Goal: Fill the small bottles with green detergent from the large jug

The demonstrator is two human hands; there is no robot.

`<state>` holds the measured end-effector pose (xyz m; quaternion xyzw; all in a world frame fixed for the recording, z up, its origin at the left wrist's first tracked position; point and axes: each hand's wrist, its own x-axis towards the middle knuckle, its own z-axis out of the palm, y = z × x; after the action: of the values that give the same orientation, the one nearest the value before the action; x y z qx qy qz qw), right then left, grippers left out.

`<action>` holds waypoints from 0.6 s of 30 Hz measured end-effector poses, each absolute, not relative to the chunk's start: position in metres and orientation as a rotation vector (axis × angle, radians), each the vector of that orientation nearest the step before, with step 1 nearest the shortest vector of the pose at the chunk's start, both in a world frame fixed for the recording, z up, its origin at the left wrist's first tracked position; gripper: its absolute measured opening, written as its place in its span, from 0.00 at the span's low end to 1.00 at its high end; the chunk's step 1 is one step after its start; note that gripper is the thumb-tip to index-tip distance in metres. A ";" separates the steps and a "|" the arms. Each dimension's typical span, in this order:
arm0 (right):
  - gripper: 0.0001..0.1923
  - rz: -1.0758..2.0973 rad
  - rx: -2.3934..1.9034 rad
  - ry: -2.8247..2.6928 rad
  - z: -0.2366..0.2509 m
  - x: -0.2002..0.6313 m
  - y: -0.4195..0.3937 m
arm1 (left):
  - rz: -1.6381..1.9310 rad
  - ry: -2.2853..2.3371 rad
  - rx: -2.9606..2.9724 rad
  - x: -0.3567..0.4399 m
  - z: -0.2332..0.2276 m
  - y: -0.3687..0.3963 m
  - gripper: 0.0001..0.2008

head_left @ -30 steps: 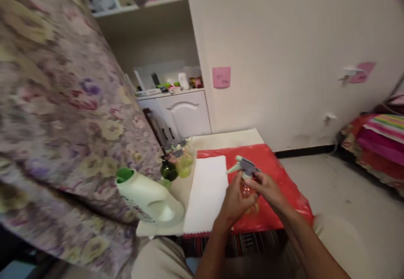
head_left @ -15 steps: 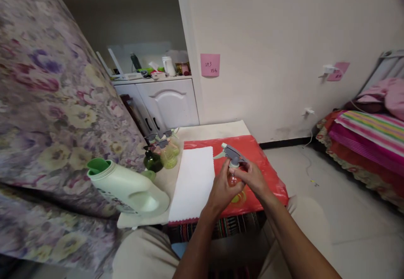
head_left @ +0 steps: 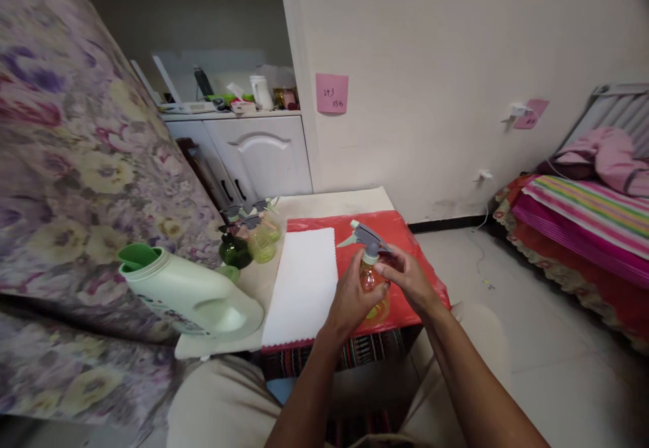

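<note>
A clear spray bottle (head_left: 370,275) with yellowish liquid at its base stands upright on the red plastic cover (head_left: 332,217). Its grey trigger head (head_left: 371,237) points left. My left hand (head_left: 351,299) wraps round the bottle's body from the left. From the right, my right hand (head_left: 408,280) has its thumb at the neck and fingers behind the head; the far fingers are partly hidden. A white sheet (head_left: 303,282) with a zigzag edge lies left of the bottle.
A large pale green jug (head_left: 203,299) stands at the table's left edge. Behind it are a dark green pump bottle (head_left: 235,251), a small green cap-like piece (head_left: 229,272) and several spray bottles (head_left: 261,244). A floral curtain (head_left: 101,184) hangs at left; a bed (head_left: 583,232) stands at right.
My view has shifted slightly, so the scene sits further left. Both hands stay at the spray bottle. The right fingers have shifted a little around its neck and head, and more of the body shows.
</note>
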<state>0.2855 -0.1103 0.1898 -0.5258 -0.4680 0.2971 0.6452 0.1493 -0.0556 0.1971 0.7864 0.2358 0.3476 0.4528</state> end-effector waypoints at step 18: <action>0.19 0.620 -1.406 -1.247 0.138 0.310 -0.096 | 0.714 0.607 2.212 0.170 0.115 -0.021 0.19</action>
<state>0.3096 -0.0962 0.1378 -0.5936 -0.5267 0.2620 0.5492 0.1701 -0.0212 0.1154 0.8586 0.2355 0.2772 0.3612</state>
